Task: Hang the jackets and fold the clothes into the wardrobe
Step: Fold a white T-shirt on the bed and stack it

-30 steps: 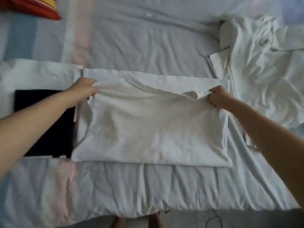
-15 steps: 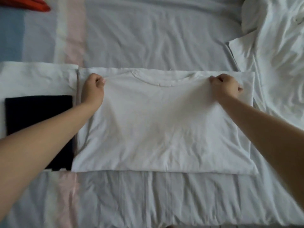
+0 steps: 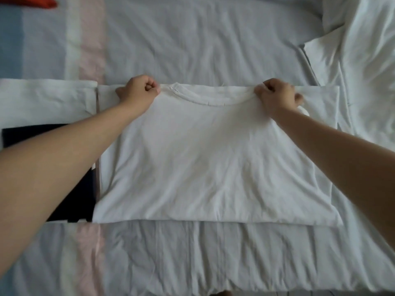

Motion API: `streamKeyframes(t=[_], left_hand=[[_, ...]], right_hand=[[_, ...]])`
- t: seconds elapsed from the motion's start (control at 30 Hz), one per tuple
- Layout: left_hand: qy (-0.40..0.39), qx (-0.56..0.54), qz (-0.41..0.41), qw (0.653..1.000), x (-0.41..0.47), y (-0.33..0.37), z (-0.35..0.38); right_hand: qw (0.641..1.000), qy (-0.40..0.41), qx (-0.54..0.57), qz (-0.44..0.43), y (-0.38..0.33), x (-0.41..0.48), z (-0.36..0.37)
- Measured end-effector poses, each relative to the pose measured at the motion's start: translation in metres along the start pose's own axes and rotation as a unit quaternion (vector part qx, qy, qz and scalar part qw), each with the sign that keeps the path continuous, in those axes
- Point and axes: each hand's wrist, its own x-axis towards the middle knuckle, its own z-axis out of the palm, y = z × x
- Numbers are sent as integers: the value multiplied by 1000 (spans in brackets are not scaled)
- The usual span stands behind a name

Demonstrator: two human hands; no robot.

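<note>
On the bed [image 3: 213,50] | white T-shirt [image 3: 213,157] | left hand [image 3: 136,90], right hand [image 3: 277,97]: fingers [image 3: 152,89] clamped on shoulders

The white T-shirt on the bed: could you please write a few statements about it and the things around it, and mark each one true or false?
1. The left hand and the right hand each grip the white T-shirt beside its neckline. True.
2. A dark folded garment lies to the left of the T-shirt. True.
3. The T-shirt hangs on a hanger. False: it is spread flat on the bed sheet.
4. A heap of loose white clothes lies at the far left. False: the crumpled white clothes lie at the far right.
</note>
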Motion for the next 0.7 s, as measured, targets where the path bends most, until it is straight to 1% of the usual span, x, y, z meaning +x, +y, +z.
streamKeyframes(t=[0.03,0.07,0.1,0.13,0.17,0.2,0.23,0.27,0.3,0.33,0.37,0.43,0.47,0.5,0.53,0.6,0.67,0.7], left_hand=[[20,14,5,1000,-3,-4,1],[51,38,20,998,-9,-8,2],[86,70,52,992,-18,-11,5],[107,99,103,984,-30,-13,10],[99,125,167,973,-46,-14,15],[66,153,230,959,-61,-16,23],[17,189,274,943,-75,-19,31],[-27,225,284,931,-83,-24,37],[-50,257,266,928,-84,-30,41],[-55,277,232,931,-82,-38,44],[-50,292,194,935,-74,-44,44],[-41,295,142,944,-63,-48,43],[-39,288,132,948,-60,-45,44],[-31,283,124,951,-59,-40,45],[-27,281,118,952,-65,-35,43],[-24,266,125,955,-84,-28,44],[-38,265,189,945,-115,-32,49],[-50,267,221,937,-137,-38,52]], right_hand=[[1000,22,-20,-3,0,-4,3],[997,56,-51,-31,2,-11,8],[989,92,-81,-81,4,-20,13],[976,113,-103,-154,6,-31,19],[958,100,-121,-239,9,-45,28],[930,62,-148,-331,12,-58,36],[892,19,-190,-409,19,-69,44],[859,-14,-236,-454,29,-73,49],[847,-34,-272,-455,37,-71,49],[863,-43,-279,-419,48,-63,46],[890,-37,-275,-363,58,-51,42],[939,-8,-265,-218,76,-27,28],[956,6,-251,-154,83,-21,18],[963,19,-241,-121,83,-18,10],[964,29,-235,-121,80,-26,7],[949,39,-241,-199,70,-56,10],[935,6,-225,-274,74,-93,20],[931,-17,-228,-286,90,-116,19]])
